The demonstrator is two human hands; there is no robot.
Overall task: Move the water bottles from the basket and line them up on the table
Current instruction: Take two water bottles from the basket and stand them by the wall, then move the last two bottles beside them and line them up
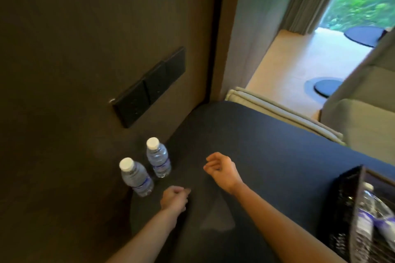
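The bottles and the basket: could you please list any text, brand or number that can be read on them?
No text is legible.
Near bottle: purple label, print blurred.
Far bottle: purple label, print blurred.
Basket: bottles inside with purple labels, unreadable.

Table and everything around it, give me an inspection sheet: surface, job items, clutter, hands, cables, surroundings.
Surface: dark table, set against a brown wall.
Job's things: two water bottles upright by the wall, white caps on; basket at the right edge with more bottles inside.
Clutter: nothing seen.
Hands: left hand loosely curled, empty; right hand loosely curled, empty; both over the table.
Cables: nothing seen.
Surroundings: black switch panel on the wall; curtain and window beyond.
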